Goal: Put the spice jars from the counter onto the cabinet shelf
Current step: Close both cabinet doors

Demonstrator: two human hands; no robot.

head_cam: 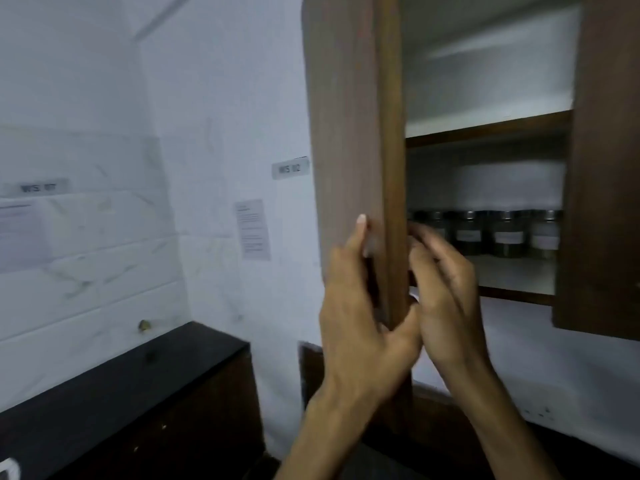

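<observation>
Several dark spice jars (505, 237) with metal lids and white labels stand in a row at the back of the lower cabinet shelf (516, 273). My left hand (356, 323) grips the lower edge of the brown left cabinet door (346, 133), fingers on its outer face and thumb hooked round the edge. My right hand (446, 299) is just right of that edge, in front of the shelf opening, with loosely curled, blurred fingers and nothing visible in it. It hides the leftmost jars.
The right cabinet door (606, 168) hangs partly open at the right. An upper shelf (485, 129) holds nothing I can see. A black counter (121, 386) runs below left, under a tiled wall with paper notices (252, 230).
</observation>
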